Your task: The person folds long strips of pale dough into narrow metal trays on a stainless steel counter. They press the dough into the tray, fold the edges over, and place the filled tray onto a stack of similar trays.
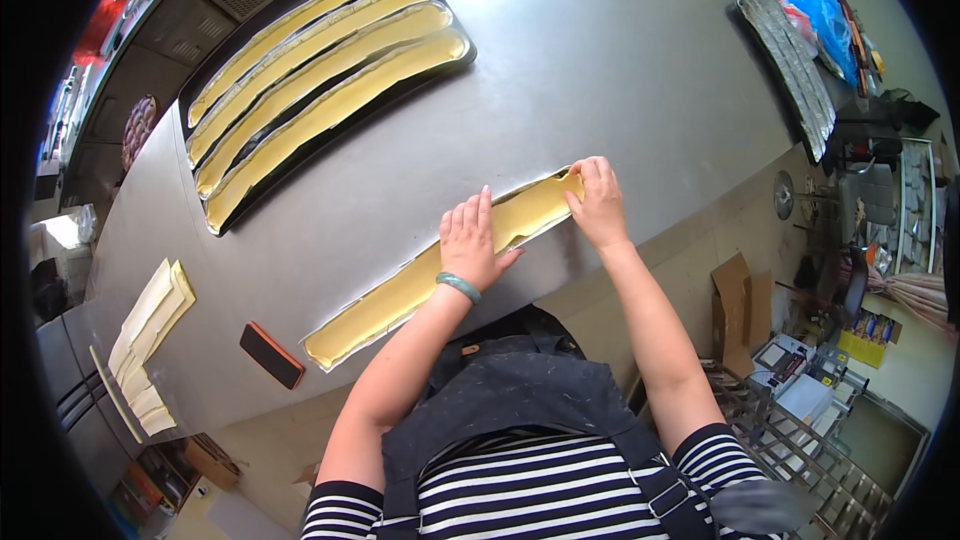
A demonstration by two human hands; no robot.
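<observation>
A long, narrow metal mould (327, 366) lies slantwise before me on the steel worktable, lined with a yellow sheet of dough (390, 305). My left hand (472, 240), a green bangle at its wrist, is laid flat across the middle of the dough with the thumb spread out. At the far right end my right hand (598, 199) pinches the dough's edge at the mould's rim, thumb on the inner side. Around the middle the dough edge looks wavy and stands partly away from the mould's wall. The stretch beneath my left palm is hidden.
A black baking tray (330, 116) at upper left bears several dough-lined moulds (337, 112). Pale dough strips (146, 349) and a phone (271, 356) lie left on the steel worktable (570, 82). At far right, another dark tray (772, 82) holds silver moulds (791, 64) near a blue plastic bag (806, 0).
</observation>
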